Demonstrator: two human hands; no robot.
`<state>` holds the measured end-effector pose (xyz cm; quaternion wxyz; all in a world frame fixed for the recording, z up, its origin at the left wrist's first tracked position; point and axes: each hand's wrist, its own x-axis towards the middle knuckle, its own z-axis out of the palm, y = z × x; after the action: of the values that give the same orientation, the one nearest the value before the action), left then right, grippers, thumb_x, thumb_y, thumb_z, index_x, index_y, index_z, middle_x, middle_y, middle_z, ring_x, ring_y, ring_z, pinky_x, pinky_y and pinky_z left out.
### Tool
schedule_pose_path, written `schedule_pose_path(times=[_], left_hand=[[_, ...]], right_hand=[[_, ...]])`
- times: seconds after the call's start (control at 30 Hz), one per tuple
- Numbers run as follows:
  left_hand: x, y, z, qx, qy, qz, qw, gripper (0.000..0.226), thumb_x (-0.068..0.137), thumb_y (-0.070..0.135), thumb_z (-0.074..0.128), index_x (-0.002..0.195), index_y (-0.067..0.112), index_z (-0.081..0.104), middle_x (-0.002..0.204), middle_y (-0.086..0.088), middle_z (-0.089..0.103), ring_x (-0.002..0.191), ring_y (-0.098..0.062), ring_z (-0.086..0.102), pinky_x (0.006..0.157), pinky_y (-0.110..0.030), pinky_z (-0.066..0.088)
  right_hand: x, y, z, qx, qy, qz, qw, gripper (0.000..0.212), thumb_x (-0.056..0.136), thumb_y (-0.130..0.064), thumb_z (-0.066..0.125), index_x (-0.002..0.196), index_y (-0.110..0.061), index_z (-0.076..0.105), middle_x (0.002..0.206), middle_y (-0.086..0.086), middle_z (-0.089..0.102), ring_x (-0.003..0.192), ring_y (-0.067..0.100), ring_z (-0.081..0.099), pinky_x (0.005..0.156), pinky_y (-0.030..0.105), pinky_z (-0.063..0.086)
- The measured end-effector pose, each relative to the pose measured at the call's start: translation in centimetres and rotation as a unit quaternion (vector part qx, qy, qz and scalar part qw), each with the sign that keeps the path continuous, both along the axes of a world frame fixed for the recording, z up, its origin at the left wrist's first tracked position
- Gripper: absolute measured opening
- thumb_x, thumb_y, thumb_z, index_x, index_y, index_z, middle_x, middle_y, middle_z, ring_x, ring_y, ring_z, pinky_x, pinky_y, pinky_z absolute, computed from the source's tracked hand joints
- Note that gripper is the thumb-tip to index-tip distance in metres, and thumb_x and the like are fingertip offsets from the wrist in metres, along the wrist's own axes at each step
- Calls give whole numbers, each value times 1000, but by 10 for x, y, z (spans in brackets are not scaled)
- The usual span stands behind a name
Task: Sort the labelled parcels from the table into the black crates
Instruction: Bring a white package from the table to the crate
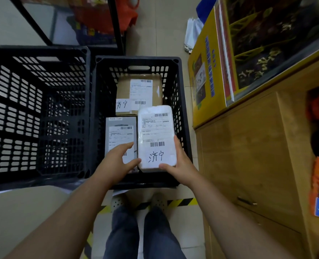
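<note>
- Parcel in white wrap [155, 139], with a printed label and handwritten characters, sits over the right-hand black crate [175, 61] at frame centre, above a grey box [120, 130] and a brown carton [139, 92] inside.
- Right hand [181, 163] grips its lower right corner, thumb along the bottom edge, fingers up the side.
- Left hand [117, 159] is open, fingers extended over the grey box, thumb tip touching the parcel's left edge.
- Left-hand black crate [38, 51] fills the frame's left side.

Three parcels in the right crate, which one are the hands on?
The white parcel, nearest the right wall: right hand grips it, left hand touches its edge. The grey box and brown box lie untouched.
</note>
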<state>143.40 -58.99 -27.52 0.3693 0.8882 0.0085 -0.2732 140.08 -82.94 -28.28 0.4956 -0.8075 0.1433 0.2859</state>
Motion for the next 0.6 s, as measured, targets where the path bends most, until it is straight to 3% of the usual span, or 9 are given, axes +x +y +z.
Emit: schedule_pose_path(times=[0.17,0.37,0.6], left_hand=[[-3,0,-9,-7,0,2,1000,65,84,41,70,143,30,43,139,8,51,120,-9,48,95,-24,37],[-7,-3,-25,-7,-11,-7,1000,57,85,35,71,138,30,49,136,10,53,121,-8,47,97,-25,38],[-11,-9,-44,15,-22,-12,1000,53,85,25,72,135,26,53,136,9,53,123,-11,46,102,-29,38]], right_hand=[[0,5,-12,0,1,2,1000,112,82,-28,79,153,-53,-4,158,-12,28,141,11,33,115,42,34],[0,7,-33,-14,4,23,1000,110,84,-30,79,154,-51,-3,158,-15,14,128,1,27,102,26,28],[0,7,-51,-19,27,20,999,105,82,-29,79,152,-51,3,157,-15,16,123,3,30,96,23,31]])
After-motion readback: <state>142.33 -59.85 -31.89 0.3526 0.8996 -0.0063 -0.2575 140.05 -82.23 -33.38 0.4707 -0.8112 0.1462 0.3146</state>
